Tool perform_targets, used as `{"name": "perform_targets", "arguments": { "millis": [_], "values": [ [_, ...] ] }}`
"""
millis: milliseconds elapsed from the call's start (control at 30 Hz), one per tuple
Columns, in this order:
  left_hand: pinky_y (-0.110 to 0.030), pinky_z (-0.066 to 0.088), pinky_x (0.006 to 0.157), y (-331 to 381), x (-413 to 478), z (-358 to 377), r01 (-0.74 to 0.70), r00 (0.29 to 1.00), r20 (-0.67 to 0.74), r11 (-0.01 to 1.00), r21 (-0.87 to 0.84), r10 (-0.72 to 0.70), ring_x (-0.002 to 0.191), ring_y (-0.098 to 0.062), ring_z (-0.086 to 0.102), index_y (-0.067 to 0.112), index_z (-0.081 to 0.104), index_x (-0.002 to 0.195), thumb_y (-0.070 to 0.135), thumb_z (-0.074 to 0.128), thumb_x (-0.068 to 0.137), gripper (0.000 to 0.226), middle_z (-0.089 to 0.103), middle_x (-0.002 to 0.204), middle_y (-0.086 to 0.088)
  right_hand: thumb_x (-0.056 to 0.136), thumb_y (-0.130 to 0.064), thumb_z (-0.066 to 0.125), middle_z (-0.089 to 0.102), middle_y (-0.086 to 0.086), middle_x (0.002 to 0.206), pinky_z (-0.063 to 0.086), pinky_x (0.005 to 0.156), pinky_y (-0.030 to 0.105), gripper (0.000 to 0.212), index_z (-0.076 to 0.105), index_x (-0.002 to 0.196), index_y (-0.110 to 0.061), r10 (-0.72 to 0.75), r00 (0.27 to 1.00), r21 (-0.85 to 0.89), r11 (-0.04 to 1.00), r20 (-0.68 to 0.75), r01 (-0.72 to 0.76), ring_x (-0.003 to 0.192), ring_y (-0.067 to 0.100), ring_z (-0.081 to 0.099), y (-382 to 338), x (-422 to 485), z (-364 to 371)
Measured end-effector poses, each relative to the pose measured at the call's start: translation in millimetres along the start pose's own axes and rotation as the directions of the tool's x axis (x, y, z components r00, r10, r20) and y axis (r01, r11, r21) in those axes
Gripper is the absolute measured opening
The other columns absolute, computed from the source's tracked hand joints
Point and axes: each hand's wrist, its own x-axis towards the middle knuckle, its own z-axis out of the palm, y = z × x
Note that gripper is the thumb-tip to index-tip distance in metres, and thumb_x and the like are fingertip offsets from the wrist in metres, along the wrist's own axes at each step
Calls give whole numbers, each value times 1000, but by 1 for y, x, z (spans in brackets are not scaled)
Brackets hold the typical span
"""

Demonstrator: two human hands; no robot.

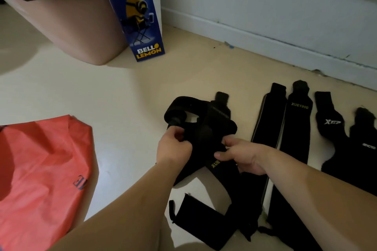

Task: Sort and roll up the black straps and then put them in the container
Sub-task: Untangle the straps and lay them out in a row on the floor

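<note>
Head view: we look down at a pale floor (126, 91) beside a white wall (265, 6).

At the centre of the frame, both hands work on a tangled bundle of black straps (204, 124). The left hand (173, 149) has its fingers curled and pinches the left side of the bundle. The right hand (240, 157) also has curled fingers and grips a strap printed with yellow letters, just right of the left hand. The bundle loops over itself. Its upper left end is curled, but we cannot tell whether that is a deliberate roll.

To the right, 4 flat straps (295, 128) lie side by side, running toward the wall, and they look already sorted. 1 reads XUEYING and another XTEP. At lower centre, a loose strap piece (195, 218) lies on the floor below the hands.

A red bag (40, 169) lies at lower left, well apart from the straps. A blue paper bag (140, 16) stands at upper centre, next to a bare leg (67, 26) at upper left. We cannot tell which bag is the container.

We judge the task to be at an early stage. Sorting is partly done and untangling is under way. We see no finished roll, and no strap is visible in either bag. All the rolling and packing remains.
</note>
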Motion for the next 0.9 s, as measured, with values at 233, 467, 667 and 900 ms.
{"name": "perform_targets", "arguments": {
  "millis": [233, 467, 667, 900],
  "values": [
    [-23, 37, 44, -12, -8, -1, 228, 953, 206, 974, -11, -221, 42, -21, 61, 17, 67, 99, -2, 35, 94, 37, 69, 86, -20, 95, 0, 72, 66, 11, 128, 52, 81, 35, 23, 70, 109, -18, -4, 994, -256, 966, -110, -24, 109, 27, 61, 2, 1, -5],
    [-30, 51, 64, -32, -7, 3, 131, 962, 221, 979, 153, -163, 68, -24, 63, 13, 66, 82, 16, 60, 89, 10, 64, 75, -6, 88, -14, 84, 68, 9, 108, 56, 73, 32, 18, 68, 96, -15, -39, 985, -355, 935, -169, -24, 100, 25, 66, -9, 4, -7],
    [-37, 59, 86, -21, -7, 5, -77, 981, 195, 935, 347, 8, 92, -19, 67, 36, 67, 85, 45, 63, 73, 15, 71, 87, 6, 97, 0, 69, 69, 12, 100, 59, 75, 37, 14, 69, 94, -13, -19, 998, -193, 981, -65, 6, 95, 27, 67, -9, -5, -15],
    [-41, 65, 88, -2, -8, 20, -64, 918, 394, 997, 41, 43, 92, -23, 76, 24, 75, 104, 8, 73, 83, 26, 78, 100, -6, 94, 16, 56, 66, 22, 119, 56, 99, 55, 32, 70, 101, -12, 77, 997, -214, 974, 2, -75, 114, 40, 64, 0, -9, -26]
  ]
}}
